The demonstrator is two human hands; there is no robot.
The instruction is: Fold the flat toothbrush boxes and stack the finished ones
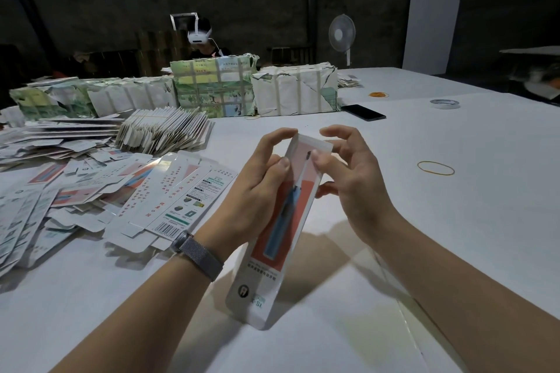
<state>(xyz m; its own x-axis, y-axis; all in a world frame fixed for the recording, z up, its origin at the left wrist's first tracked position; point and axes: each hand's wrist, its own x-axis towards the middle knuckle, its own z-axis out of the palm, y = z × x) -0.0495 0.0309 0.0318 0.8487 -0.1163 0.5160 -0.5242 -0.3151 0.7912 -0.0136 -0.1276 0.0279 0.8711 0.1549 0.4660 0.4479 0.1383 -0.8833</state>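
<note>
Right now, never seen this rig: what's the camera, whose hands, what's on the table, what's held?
There is no machine here. One wide-angle camera sits on a person's head and looks forward and down, so the two arms reaching in from the bottom are the wearer's own.

The left hand, with a grey wristband, and the right hand together hold one toothbrush box, tilted, with its far end up. The fingers of both hands pinch that upper end, as if shaping it.

On the white table, to the left, lie loose flat boxes and behind them a fanned stack of flat boxes. Further back stand wrapped bundles. To the right lie a phone, a tape roll and a rubber band. Another person sits behind the bundles.
</note>
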